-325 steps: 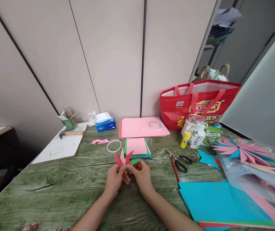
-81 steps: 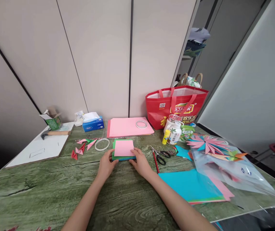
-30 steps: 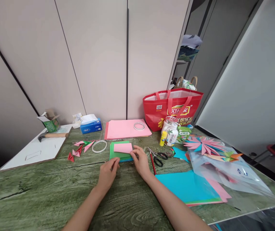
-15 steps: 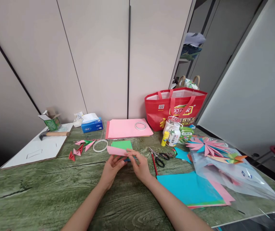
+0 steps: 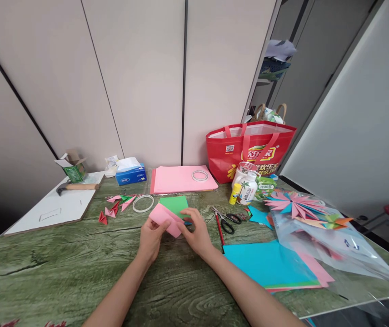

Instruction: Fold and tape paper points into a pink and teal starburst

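Note:
A small pink paper (image 5: 166,219), partly folded over, is held tilted above the table. My left hand (image 5: 152,237) pinches its left lower side, thumb on top. At its right edge, my right hand (image 5: 196,234) touches the paper with the thumb, and its forefinger reaches over a green paper square (image 5: 176,205). That green square lies just behind the pink paper, with a bit of blue showing beside it. Scissors (image 5: 226,222) and a red pencil (image 5: 219,228) lie to the right of my right hand.
Folded paper pieces (image 5: 115,206) and a tape roll (image 5: 143,203) are on the left. Pink sheets (image 5: 177,180) lie at the back. Right are a glue stick (image 5: 234,194), white bottle (image 5: 248,188), red bag (image 5: 220,154), blue sheets (image 5: 269,263) and paper flower (image 5: 293,205).
The pink paper has come lower and turned, and more of its face shows. My right hand's fingers have spread wider around its right side. The view has shifted slightly.

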{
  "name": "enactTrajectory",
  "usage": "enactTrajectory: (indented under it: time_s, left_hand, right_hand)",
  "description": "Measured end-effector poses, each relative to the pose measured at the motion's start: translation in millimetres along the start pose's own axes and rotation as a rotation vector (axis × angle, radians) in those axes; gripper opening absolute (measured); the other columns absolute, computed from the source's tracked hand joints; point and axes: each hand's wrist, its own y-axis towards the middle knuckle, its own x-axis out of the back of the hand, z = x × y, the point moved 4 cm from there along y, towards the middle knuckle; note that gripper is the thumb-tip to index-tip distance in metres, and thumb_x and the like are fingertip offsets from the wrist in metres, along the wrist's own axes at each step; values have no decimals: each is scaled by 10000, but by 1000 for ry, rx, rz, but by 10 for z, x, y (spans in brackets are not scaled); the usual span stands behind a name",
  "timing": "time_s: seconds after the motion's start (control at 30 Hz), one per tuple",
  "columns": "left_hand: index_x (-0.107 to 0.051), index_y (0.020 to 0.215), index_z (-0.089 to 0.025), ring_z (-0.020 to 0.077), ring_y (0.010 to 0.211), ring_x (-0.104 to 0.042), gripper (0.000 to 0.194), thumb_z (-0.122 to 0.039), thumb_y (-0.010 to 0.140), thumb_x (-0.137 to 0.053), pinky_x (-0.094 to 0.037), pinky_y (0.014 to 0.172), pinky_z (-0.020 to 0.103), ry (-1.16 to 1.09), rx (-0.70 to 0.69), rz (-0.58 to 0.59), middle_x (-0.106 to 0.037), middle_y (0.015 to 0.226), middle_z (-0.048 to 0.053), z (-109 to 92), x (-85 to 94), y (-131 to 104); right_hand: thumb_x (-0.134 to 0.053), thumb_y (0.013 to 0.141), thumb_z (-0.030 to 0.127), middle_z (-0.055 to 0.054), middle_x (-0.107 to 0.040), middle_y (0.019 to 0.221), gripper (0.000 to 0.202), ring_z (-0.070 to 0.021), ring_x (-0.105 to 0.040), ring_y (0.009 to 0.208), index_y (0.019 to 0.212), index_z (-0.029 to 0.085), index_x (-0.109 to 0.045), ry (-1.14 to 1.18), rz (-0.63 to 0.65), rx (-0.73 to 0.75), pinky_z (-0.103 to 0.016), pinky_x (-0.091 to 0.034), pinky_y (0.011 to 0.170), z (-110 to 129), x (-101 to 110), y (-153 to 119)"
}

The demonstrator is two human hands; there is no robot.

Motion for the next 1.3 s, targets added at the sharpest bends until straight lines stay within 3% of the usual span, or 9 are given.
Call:
enactTrajectory:
  time_s: [0.07,0.17,0.37,0.5,0.8,1.1,1.3]
  left_hand:
    - [-614,823,-124,160,726,-607,387,-177,468,-758,-463,685,268,0,-2,-6,-677,783,44,-21,-8,-8]
    - [-627,812,-118,154,689,-604,373,-179,468,-758,-462,661,259,36,25,25,-681,754,48,-19,-28,-21]
    - [-633,842,-119,157,708,-602,356,-197,512,-741,-462,678,263,93,37,72,-686,800,59,32,-30,-31]
    - [-636,836,-125,167,719,-603,345,-228,522,-735,-462,691,278,121,24,56,-688,802,59,36,-11,-21]
    - [-639,781,-128,156,662,-592,307,-245,515,-737,-457,644,262,167,44,36,-684,742,33,49,-3,-31]
    - [-607,807,-132,150,681,-588,289,-221,553,-712,-459,635,247,253,-41,37,-662,748,27,41,7,-17]
    - [-553,896,-155,156,669,-602,372,-236,564,-701,-472,533,226,234,-92,81,-654,752,23,-62,-65,-107]
  right_hand:
    - [-602,708,270,-85,-535,1013,305,-184,-528,923,994,193,-529,79,34,-65,-282,-472,714,-35,-26,-4]
    - [-648,662,294,-69,-571,966,449,-168,-571,807,1067,195,-481,192,146,-175,-267,-484,641,-104,-105,-22]
    - [-558,738,271,-7,-599,707,142,-118,-506,601,816,160,-600,16,224,-160,-225,-397,568,-132,-130,-26]
    - [-529,754,265,19,-535,609,138,-92,-424,528,748,145,-597,-49,238,-137,-203,-334,513,-108,-119,-35]
    - [-530,752,267,24,-520,568,125,-96,-407,498,734,161,-594,-81,247,-118,-207,-303,481,-147,-162,-67]
    - [-515,758,251,16,-547,589,126,-104,-435,512,752,160,-603,-111,250,-74,-207,-329,492,-116,-140,-77]
    - [-473,768,200,-32,-633,829,207,-146,-552,687,932,161,-593,-60,216,-80,-239,-413,627,-67,-64,-25]
